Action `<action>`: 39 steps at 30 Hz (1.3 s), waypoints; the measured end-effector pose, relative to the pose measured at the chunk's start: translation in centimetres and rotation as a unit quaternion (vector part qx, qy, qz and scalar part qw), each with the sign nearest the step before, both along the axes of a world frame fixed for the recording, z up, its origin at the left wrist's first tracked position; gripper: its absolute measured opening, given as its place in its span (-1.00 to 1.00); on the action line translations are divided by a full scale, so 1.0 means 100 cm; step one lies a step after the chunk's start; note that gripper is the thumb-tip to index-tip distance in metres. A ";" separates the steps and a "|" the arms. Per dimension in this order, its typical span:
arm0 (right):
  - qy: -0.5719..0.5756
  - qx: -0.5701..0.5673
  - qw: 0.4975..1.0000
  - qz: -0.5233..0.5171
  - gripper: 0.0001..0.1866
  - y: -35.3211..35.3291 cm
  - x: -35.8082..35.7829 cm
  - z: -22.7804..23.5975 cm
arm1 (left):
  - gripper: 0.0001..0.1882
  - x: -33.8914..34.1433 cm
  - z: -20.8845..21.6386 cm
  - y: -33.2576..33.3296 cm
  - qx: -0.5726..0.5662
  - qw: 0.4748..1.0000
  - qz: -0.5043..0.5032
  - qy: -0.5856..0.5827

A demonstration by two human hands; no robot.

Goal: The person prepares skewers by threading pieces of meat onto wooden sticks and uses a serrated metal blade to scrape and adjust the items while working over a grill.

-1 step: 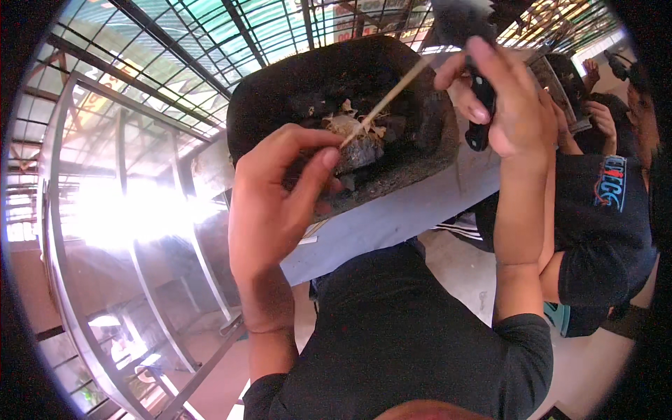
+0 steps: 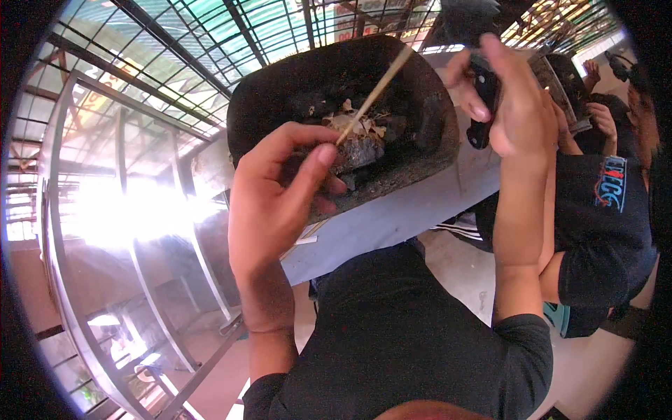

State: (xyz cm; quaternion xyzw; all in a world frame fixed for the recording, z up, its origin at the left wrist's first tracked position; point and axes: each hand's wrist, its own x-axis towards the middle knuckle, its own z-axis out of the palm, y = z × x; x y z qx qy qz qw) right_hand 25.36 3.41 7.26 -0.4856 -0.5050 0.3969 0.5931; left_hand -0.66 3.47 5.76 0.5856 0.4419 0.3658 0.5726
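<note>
My left hand [image 2: 276, 192] pinches one end of a thin bamboo stick [image 2: 378, 91] between thumb and forefinger. The stick slants up and to the right over a blackened metal charcoal tray [image 2: 280, 77]. Below its middle lie pale, crumpled scraps [image 2: 360, 127], leaf-like or papery, on a lump of grey-black charcoal [image 2: 360, 152]. To the right of the tray, my right hand [image 2: 518, 115] is raised and closed around the black riveted handle of a knife [image 2: 479, 133]. Its broad, dark blade points up and away, partly cut off by the frame's top edge.
The tray rests on a grey-white surface [image 2: 392, 224]. Wire grating [image 2: 189, 42] runs behind it, and a metal frame [image 2: 129, 231] stands at left in strong glare. Close at my right is another person in a dark shirt [image 2: 602, 217], hands near a second tray-like box [image 2: 560, 84].
The stick's far end has swung left and slightly up. The knife and my right fingers have shifted slightly to the right; my left hand has barely moved.
</note>
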 end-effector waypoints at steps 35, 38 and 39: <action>-0.610 0.193 0.768 0.012 -0.28 -0.038 -0.051 -0.036 | -0.68 -0.007 -0.034 -0.023 -0.206 0.946 0.059 -0.245; -0.556 0.215 0.803 -0.031 -0.27 -0.021 -0.036 -0.045 | -0.64 -0.011 -0.027 -0.019 -0.263 0.935 0.033 -0.234; -0.553 0.212 0.805 -0.021 -0.26 -0.023 -0.035 -0.044 | -0.63 -0.013 -0.026 -0.018 -0.273 0.934 0.031 -0.229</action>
